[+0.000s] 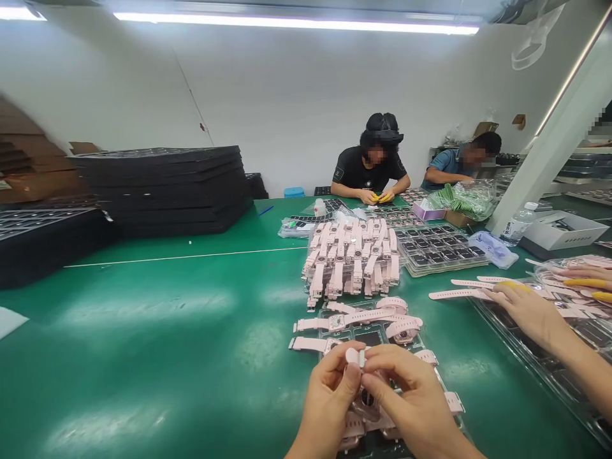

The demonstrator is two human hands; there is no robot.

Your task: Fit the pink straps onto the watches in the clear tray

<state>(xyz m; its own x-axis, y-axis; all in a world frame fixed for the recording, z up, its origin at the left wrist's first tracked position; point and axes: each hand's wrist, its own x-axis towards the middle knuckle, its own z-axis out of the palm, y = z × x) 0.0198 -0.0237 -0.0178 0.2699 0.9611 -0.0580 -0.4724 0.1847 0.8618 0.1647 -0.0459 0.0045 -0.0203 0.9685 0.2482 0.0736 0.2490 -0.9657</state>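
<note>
My left hand (pixel 332 398) pinches the rounded end of a pink watch strap (pixel 352 356) between thumb and forefinger. Close against it, my right hand (pixel 406 389) has its thumb and fingers on the strap's pale end piece. Below my fingers is a watch body (pixel 367 396), partly hidden by both hands. Under them lies a clear tray (pixel 370 333) with several pink watches on and around it. Just behind, a pile of pink-strapped watches (pixel 354 255) stands on the green table (pixel 191 344).
Black trays (pixel 167 191) are stacked at the back left. A tray of dark square parts (pixel 437 248) is right of the pile. A neighbour's hand (pixel 530 312) touches pink straps at the right. Two people work across the table. A bottle (pixel 519 224) stands near a white box (pixel 564 231).
</note>
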